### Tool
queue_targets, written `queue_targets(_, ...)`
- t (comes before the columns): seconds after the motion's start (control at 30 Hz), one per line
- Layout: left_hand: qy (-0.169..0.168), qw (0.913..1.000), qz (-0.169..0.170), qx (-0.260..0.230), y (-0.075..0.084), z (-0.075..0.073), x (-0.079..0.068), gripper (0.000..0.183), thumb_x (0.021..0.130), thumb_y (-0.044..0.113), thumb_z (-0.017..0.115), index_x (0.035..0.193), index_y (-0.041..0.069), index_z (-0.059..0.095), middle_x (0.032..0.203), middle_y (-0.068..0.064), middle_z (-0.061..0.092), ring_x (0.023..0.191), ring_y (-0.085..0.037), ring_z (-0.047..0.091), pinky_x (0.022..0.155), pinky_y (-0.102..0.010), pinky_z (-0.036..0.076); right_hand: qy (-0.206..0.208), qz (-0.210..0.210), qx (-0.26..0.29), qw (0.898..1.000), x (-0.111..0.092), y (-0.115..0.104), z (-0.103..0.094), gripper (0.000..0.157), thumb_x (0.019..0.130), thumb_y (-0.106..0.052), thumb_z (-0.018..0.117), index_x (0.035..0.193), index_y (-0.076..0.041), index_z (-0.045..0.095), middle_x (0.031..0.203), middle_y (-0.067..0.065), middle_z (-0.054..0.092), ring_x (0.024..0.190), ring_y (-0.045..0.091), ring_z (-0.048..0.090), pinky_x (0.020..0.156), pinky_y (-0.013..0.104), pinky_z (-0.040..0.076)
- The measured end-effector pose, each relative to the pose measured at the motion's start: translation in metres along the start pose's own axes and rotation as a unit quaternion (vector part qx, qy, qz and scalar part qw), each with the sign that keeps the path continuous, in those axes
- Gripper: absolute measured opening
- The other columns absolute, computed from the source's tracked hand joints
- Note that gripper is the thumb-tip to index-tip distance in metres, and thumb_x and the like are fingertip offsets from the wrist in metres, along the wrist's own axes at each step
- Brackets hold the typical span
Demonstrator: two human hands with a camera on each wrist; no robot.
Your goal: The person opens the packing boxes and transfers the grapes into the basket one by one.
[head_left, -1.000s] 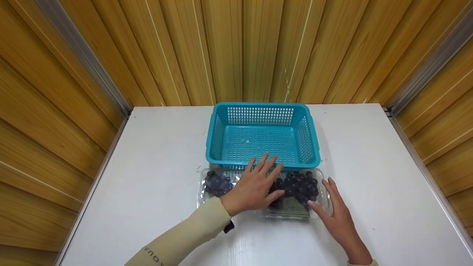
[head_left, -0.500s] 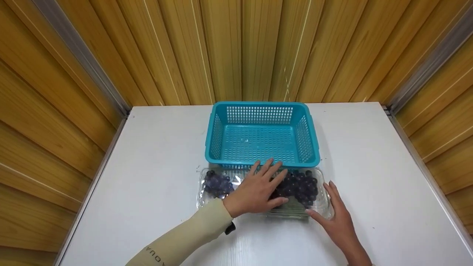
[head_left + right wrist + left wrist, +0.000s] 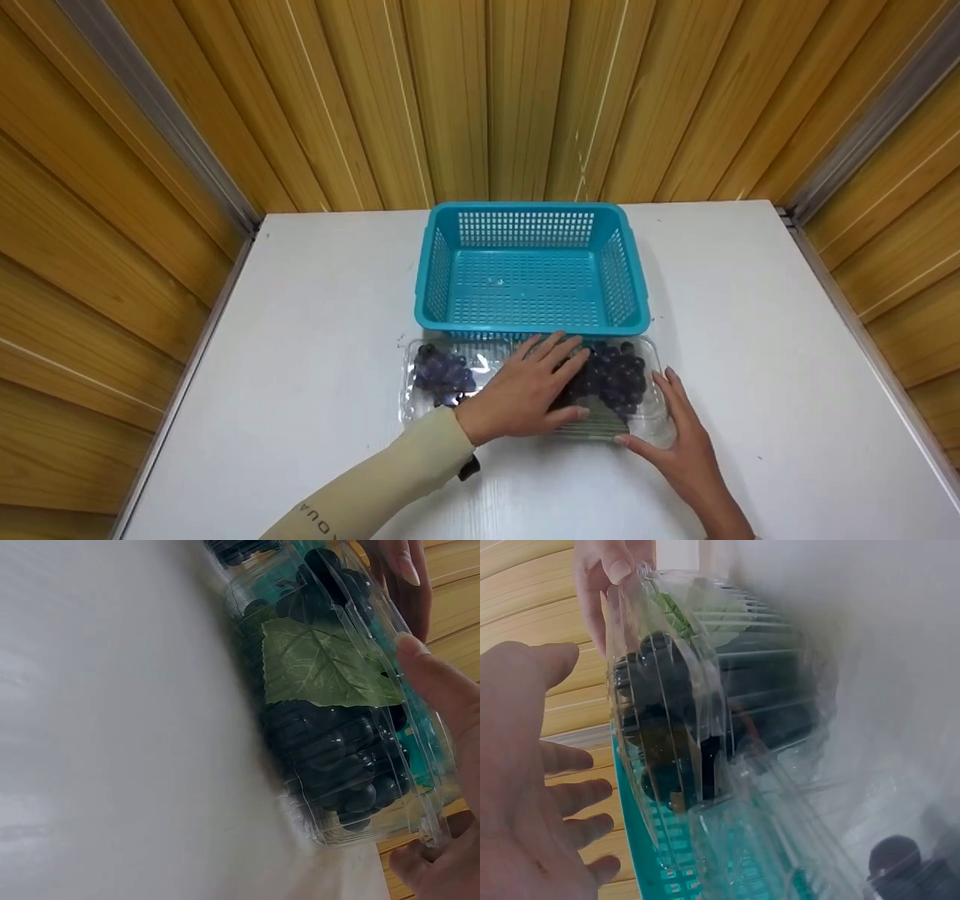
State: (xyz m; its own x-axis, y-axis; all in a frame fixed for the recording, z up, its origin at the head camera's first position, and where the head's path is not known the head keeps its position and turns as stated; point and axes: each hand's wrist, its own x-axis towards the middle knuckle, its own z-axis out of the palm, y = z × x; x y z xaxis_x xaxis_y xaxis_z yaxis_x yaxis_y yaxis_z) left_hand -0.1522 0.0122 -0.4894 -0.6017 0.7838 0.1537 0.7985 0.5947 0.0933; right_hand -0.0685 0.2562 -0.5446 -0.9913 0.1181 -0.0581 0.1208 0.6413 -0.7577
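Two clear plastic clamshell boxes of dark grapes lie side by side on the white table. My left hand [image 3: 519,394] spreads flat over the inner part of the right-hand box [image 3: 651,409], fingers straight; the left wrist view shows a gap between palm and lid, and fingertip contact is unclear. My right hand [image 3: 686,442] holds that box's near right corner, thumb on the near rim and fingers bent at the right end. Inside are dark grapes [image 3: 334,757] and a green leaf [image 3: 322,664]. The left-hand box [image 3: 487,360], with its grapes [image 3: 442,373], sits below my left wrist.
A turquoise plastic basket [image 3: 531,328] stands directly behind both boxes, with nothing inside. Wood-patterned panels [image 3: 450,97] rise behind the table [image 3: 322,322] and on both sides, with grey metal strips at the corners.
My left hand has drawn back slightly from the basket rim, its fingers now lower over the box. My right thumb has slid from the lid down to the box's near rim.
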Motion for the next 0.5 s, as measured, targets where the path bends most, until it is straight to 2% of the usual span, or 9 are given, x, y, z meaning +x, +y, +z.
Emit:
queue_targets(0.27, 0.002, 0.9996, 0.027, -0.006, 0.0011, 0.0036, 0.0015, 0.075, 0.088, 0.065, 0.03, 0.146, 0.019, 0.02, 0.151, 0.0, 0.024, 0.141, -0.021, 0.02, 0.112, -0.043, 0.024, 0.021, -0.005, 0.003, 1.0, -0.0018, 0.0042, 0.0035, 0.105, 0.061, -0.05, 0.077, 0.144, -0.039, 0.015, 0.155, 0.0, 0.007, 0.14, 0.034, 0.017, 0.105, 0.054, 0.028)
queue_targets(0.5, -0.013, 0.9995, 0.026, -0.007, 0.0018, 0.0087, 0.001, 0.076, 0.087, 0.065, 0.032, 0.147, 0.021, 0.015, 0.152, 0.001, 0.021, 0.14, -0.019, 0.021, 0.112, -0.043, 0.023, 0.007, -0.01, 0.009, 1.0, -0.0019, 0.0077, 0.0054, 0.109, 0.059, -0.048, 0.08, 0.144, -0.042, 0.01, 0.156, -0.003, 0.002, 0.14, 0.034, 0.014, 0.104, 0.06, 0.022)
